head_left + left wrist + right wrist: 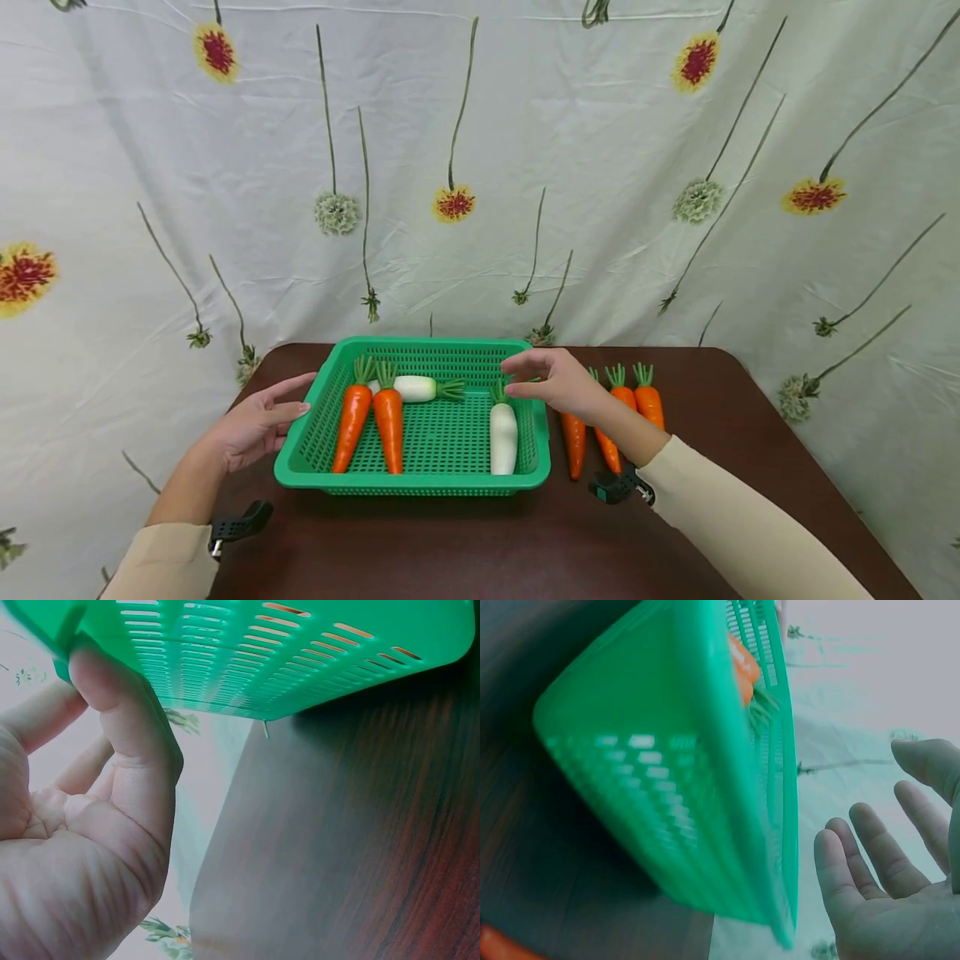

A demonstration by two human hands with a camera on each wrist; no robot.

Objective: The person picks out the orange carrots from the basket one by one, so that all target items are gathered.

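Note:
A green plastic basket point(442, 482) sits on the table. My left hand point(258, 423) is at its left side, with thumb and forefinger extended to the rim; the thumb point(112, 697) meets it in the left wrist view. Above the basket's right side hovers my right hand point(555, 383), fingers spread and holding nothing. Just below those fingers, a white radish point(503, 437) lies lengthwise in the basket, its green top partly covered. Another white radish point(416, 388) lies crosswise at the back. Two carrots, a left one point(352, 421) and a right one point(388, 425), lie at the basket's left.
Outside the basket to the right, several carrots point(574, 446) lie on the dark brown table point(465, 550), partly behind my right hand and forearm. A white floral cloth point(420, 275) hangs behind the table.

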